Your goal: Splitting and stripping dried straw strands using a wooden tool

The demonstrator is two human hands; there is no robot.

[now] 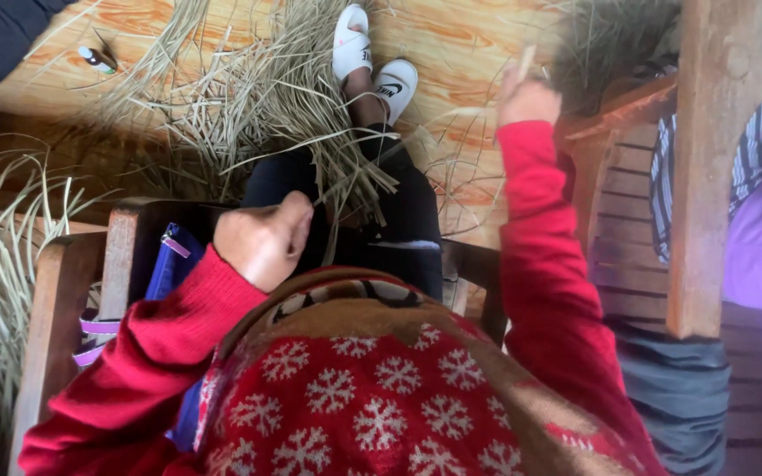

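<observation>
Seen from the head camera, a person in a red snowflake sweater sits on a wooden chair [121, 256] above a wood-patterned floor [451, 44]. The left hand [265, 238] is closed in a fist at the lap, pinching the near ends of a bundle of dried grass strips [346, 167] that drapes over the dark trousers toward the white sandals [372, 62]. The right hand [526, 97] is raised beside a second wooden chair [707, 176], fingers closed on a single pale strip [526, 63]. More loose grass [213, 106] lies strewn across the floor, and a blue pouch [169, 264] rests by the left arm.
</observation>
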